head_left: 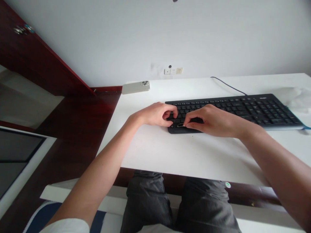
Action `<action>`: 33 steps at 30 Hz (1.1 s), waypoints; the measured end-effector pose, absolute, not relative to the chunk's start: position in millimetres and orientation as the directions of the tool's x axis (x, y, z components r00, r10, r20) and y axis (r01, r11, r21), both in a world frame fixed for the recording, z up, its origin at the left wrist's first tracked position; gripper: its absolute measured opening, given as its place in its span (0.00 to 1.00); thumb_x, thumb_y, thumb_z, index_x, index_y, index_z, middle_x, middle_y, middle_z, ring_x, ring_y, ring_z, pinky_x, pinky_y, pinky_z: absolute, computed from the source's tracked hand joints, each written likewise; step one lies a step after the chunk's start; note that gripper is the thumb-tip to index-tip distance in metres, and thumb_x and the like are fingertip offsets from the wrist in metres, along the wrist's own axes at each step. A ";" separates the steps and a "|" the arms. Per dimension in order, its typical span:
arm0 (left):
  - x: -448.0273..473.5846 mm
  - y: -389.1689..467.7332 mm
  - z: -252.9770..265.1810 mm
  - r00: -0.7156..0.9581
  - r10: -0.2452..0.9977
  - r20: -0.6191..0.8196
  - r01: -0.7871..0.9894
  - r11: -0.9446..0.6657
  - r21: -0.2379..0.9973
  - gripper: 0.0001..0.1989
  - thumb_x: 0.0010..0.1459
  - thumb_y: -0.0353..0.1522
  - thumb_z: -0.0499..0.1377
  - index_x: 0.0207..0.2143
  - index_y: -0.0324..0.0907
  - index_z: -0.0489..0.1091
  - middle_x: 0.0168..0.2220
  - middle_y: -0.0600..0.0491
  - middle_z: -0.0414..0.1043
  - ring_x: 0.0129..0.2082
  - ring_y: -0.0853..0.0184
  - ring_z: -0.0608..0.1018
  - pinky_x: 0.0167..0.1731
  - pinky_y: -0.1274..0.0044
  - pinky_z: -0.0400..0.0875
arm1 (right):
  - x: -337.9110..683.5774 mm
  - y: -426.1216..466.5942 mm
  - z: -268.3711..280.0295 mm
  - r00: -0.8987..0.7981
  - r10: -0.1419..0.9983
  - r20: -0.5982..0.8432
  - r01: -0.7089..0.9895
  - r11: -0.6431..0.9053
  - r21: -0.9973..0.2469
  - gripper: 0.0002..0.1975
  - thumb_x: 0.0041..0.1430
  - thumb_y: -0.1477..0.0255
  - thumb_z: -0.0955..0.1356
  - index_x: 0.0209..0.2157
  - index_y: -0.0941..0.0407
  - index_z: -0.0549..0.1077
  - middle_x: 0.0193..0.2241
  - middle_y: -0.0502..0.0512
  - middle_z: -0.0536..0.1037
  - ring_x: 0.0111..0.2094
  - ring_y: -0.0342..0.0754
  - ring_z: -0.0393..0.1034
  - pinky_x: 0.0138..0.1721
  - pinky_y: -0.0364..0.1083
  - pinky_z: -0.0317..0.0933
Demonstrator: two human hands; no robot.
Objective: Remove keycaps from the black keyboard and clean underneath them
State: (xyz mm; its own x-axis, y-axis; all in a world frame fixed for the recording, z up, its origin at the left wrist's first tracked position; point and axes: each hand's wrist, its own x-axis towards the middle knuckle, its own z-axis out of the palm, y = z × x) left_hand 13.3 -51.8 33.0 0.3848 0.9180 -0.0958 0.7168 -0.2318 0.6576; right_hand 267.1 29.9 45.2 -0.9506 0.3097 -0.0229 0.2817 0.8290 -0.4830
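Observation:
A black keyboard lies on the white table. My left hand is at its left end, fingers curled over the keys and the thumb near the front corner, gripping that end. Over the lower left keys, my right hand pinches a small thin metal piece between thumb and forefinger. That piece looks like a bent wire or clip and touches the keys in the front row; its exact kind is too small to make out. The remaining fingers of my right hand are folded in.
A phone lies face down at the table's back left corner. The keyboard's cable runs toward the back edge. Crumpled white plastic or tissue is at the right. Wall sockets sit behind the white table.

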 end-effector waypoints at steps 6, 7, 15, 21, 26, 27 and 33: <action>15.2 -52.0 34.6 0.387 0.918 -0.087 0.730 -0.247 0.637 0.14 0.53 0.32 0.64 0.44 0.45 0.76 0.26 0.60 0.64 0.25 0.70 0.66 0.30 0.76 0.58 | 275.0 31.2 51.8 -0.949 0.315 0.011 0.287 0.877 -0.385 0.14 0.67 0.74 0.68 0.48 0.46 0.84 0.41 0.47 0.88 0.38 0.49 0.82 0.41 0.47 0.67; 15.4 -52.0 34.8 0.383 0.919 -0.091 0.733 -0.243 0.635 0.14 0.53 0.32 0.65 0.44 0.46 0.75 0.26 0.60 0.64 0.25 0.70 0.66 0.29 0.76 0.57 | 275.7 28.7 53.4 -0.942 0.335 0.015 0.309 0.883 -0.352 0.16 0.67 0.74 0.68 0.52 0.46 0.83 0.40 0.49 0.88 0.36 0.49 0.81 0.39 0.47 0.66; 21.7 -52.1 36.7 0.321 0.942 -0.100 0.789 -0.207 0.578 0.11 0.56 0.36 0.67 0.41 0.46 0.74 0.25 0.60 0.66 0.24 0.70 0.66 0.28 0.76 0.57 | 266.0 35.3 65.9 -0.890 0.456 0.025 0.432 0.858 -0.278 0.11 0.65 0.73 0.69 0.43 0.49 0.84 0.33 0.51 0.84 0.32 0.49 0.75 0.34 0.48 0.63; 24.6 -52.5 36.8 0.289 0.953 -0.094 0.821 -0.196 0.536 0.10 0.55 0.36 0.67 0.39 0.46 0.73 0.25 0.60 0.69 0.24 0.70 0.68 0.28 0.76 0.57 | 253.4 45.2 82.8 -0.923 0.385 0.014 0.364 0.884 -0.294 0.09 0.68 0.70 0.67 0.41 0.48 0.82 0.31 0.53 0.83 0.30 0.49 0.75 0.32 0.48 0.61; 24.2 -52.1 35.2 0.292 0.954 -0.067 0.822 -0.215 0.527 0.10 0.54 0.36 0.67 0.37 0.46 0.72 0.26 0.59 0.72 0.24 0.70 0.69 0.28 0.75 0.58 | 261.5 40.9 67.9 -0.892 0.451 -0.004 0.435 0.858 -0.271 0.13 0.71 0.67 0.67 0.54 0.49 0.78 0.29 0.52 0.81 0.29 0.50 0.74 0.31 0.48 0.59; 24.5 -52.1 35.0 0.293 0.954 -0.060 0.822 -0.220 0.526 0.10 0.53 0.36 0.67 0.37 0.45 0.71 0.26 0.59 0.72 0.24 0.70 0.68 0.28 0.75 0.58 | 263.2 39.7 64.4 -0.883 0.469 -0.011 0.457 0.854 -0.248 0.12 0.70 0.68 0.67 0.51 0.48 0.79 0.29 0.52 0.82 0.29 0.51 0.74 0.31 0.48 0.58; 26.6 -52.6 35.4 0.275 0.959 -0.072 0.826 -0.197 0.528 0.10 0.53 0.36 0.67 0.35 0.46 0.70 0.26 0.60 0.72 0.24 0.70 0.69 0.28 0.75 0.59 | 259.2 22.9 63.6 -0.867 0.496 -0.045 0.494 0.847 -0.197 0.07 0.68 0.69 0.69 0.44 0.49 0.81 0.31 0.52 0.83 0.29 0.49 0.75 0.30 0.48 0.55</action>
State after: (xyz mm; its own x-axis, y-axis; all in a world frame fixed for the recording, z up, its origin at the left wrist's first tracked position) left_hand 26.6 -52.6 35.4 0.2746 0.9588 -0.0721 0.8258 -0.1968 0.5284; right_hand 259.2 22.9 63.6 -0.8673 0.4957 -0.0449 0.4941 0.8467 -0.1974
